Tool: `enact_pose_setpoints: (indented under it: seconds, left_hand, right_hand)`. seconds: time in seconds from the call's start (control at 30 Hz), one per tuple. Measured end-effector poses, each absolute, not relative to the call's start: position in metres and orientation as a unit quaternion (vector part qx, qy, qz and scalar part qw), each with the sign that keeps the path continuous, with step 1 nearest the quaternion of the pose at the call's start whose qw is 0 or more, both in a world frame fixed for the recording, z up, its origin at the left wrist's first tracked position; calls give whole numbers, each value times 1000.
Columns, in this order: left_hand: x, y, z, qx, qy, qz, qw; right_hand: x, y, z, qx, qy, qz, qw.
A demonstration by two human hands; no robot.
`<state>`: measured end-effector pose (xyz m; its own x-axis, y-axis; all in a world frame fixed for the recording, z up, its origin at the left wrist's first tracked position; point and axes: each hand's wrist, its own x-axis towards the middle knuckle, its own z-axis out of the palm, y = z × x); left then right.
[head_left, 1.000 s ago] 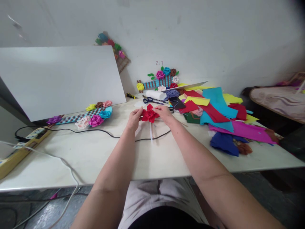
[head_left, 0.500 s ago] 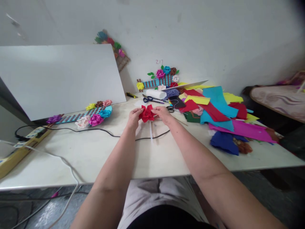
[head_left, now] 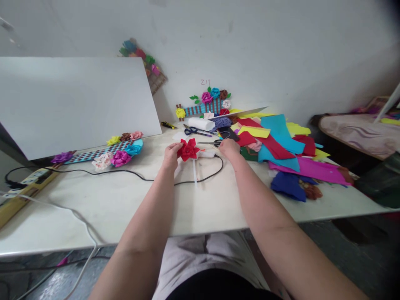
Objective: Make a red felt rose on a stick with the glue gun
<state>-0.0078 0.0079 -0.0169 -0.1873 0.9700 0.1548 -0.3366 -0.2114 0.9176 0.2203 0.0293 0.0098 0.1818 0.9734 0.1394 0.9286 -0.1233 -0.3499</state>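
Observation:
My left hand [head_left: 170, 156] is closed on a red folded paper flower [head_left: 187, 150] and holds it just above the white table [head_left: 125, 200]. My right hand [head_left: 229, 148] is off the flower and sits to its right. Its fingers are curled at the black handles of a pair of scissors [head_left: 215, 143], whose blades point left. Under the flower lies a white glue gun [head_left: 206, 154]. Its black cord [head_left: 215, 171] loops toward me, and a white stick [head_left: 194, 171] lies beside it.
A heap of coloured paper sheets [head_left: 281, 146] covers the table's right side. Blue scissors [head_left: 192, 131], a white roll [head_left: 203, 123] and a flower-trimmed strip [head_left: 204, 106] lie at the back. Another flower strip [head_left: 103, 152], a white board [head_left: 75, 100] and a power strip [head_left: 28, 181] are on the left.
My right hand let go of the red flower and moved right to the black-handled scissors. My left hand still holds the flower, now a little lower and to the left.

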Motion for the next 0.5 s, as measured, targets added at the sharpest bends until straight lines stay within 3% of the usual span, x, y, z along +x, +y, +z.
enact_pose_setpoints:
  seconds: [0.13,0.5]
  left_hand:
    - [-8,5,-17,429,378,649,502]
    - [-16,4,-23,463,364,617,522]
  right_hand:
    - [220,31,0,-753,-648,45,107]
    - [228,33,-3,-745,-662,22,86]
